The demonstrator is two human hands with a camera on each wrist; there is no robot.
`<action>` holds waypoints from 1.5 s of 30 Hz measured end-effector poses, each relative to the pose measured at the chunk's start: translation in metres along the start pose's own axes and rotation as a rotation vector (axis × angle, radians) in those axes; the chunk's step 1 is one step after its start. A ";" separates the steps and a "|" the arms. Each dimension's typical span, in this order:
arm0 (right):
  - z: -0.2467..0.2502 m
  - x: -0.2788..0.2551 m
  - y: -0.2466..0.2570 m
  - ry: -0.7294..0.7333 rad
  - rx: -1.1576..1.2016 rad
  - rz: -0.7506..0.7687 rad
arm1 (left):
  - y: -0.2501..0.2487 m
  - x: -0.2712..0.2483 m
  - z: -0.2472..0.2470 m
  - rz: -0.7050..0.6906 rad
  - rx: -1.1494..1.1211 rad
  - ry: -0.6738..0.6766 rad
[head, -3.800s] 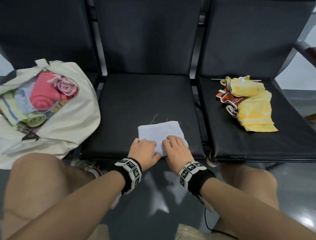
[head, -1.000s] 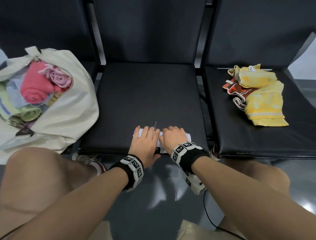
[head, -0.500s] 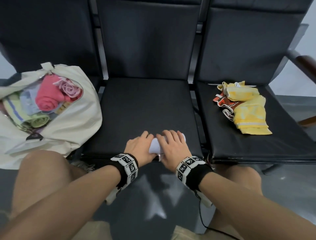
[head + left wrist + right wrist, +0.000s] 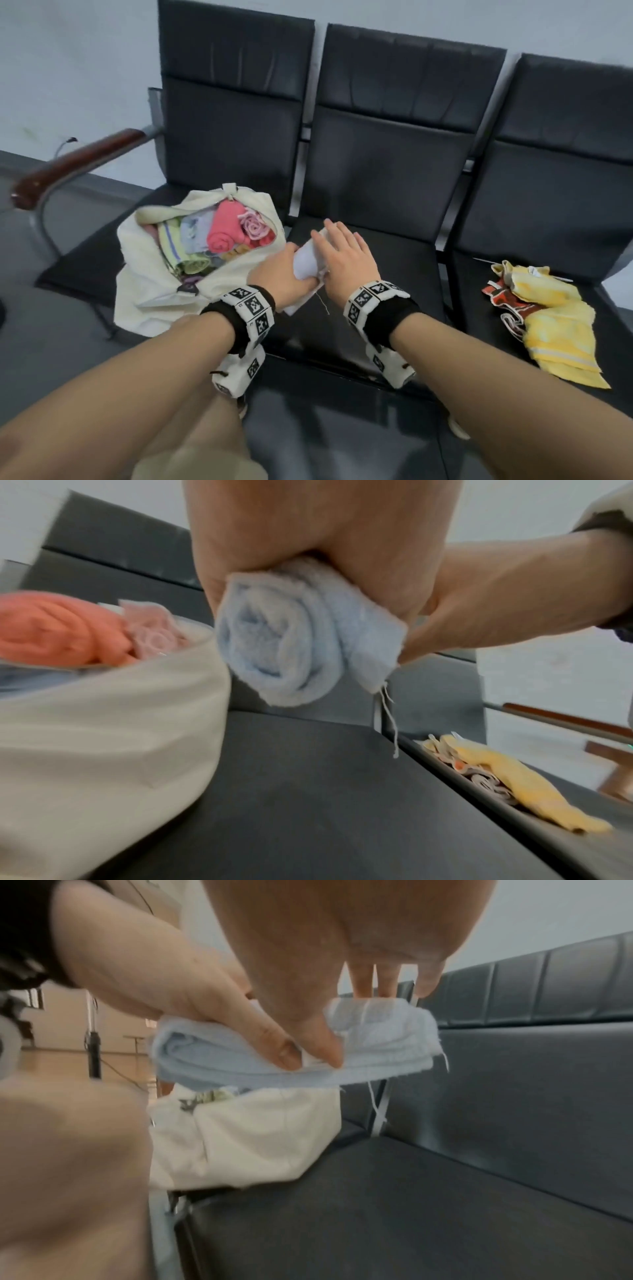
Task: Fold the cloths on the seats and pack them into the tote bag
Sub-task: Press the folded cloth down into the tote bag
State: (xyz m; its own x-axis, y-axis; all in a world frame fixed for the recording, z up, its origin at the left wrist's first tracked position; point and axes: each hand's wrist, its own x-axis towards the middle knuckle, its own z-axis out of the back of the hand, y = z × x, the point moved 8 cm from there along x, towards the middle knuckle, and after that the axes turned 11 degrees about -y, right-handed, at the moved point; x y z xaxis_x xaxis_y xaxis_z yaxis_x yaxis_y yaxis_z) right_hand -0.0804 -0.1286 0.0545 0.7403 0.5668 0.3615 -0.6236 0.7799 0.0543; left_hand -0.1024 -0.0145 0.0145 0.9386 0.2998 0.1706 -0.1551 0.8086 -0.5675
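A rolled light-blue cloth (image 4: 304, 264) hangs in the air above the left edge of the middle seat (image 4: 383, 274), right beside the tote bag's opening. My left hand (image 4: 279, 274) grips the near end of the roll (image 4: 291, 642). My right hand (image 4: 342, 253) lies over the top, its thumb (image 4: 316, 1039) pinching the cloth (image 4: 377, 1047) against the fingers. The cream tote bag (image 4: 150, 291) sits on the left seat, holding several rolled cloths, a pink one (image 4: 224, 229) on top. A loose thread dangles from the roll.
Crumpled yellow cloths (image 4: 555, 325) and a red patterned cloth (image 4: 503, 301) lie on the right seat. A wooden armrest (image 4: 75, 164) stands left of the bag. My knees are in front of the seats.
The roll has left the front edge of the middle seat. Both hands have lifted it and carried it left toward the tote bag; the head view has swung left.
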 end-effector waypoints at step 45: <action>-0.105 0.076 0.074 0.123 -0.140 0.268 | 0.214 0.054 0.039 0.335 -0.524 -0.111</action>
State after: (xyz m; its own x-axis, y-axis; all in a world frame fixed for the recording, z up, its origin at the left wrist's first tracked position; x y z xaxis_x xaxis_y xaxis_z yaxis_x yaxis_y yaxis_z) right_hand -0.0441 0.0005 -0.0119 0.5848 0.7778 0.2302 -0.7659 0.6229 -0.1592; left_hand -0.0969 0.1948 -0.0662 0.8231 0.5676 -0.0180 -0.2370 0.3146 -0.9192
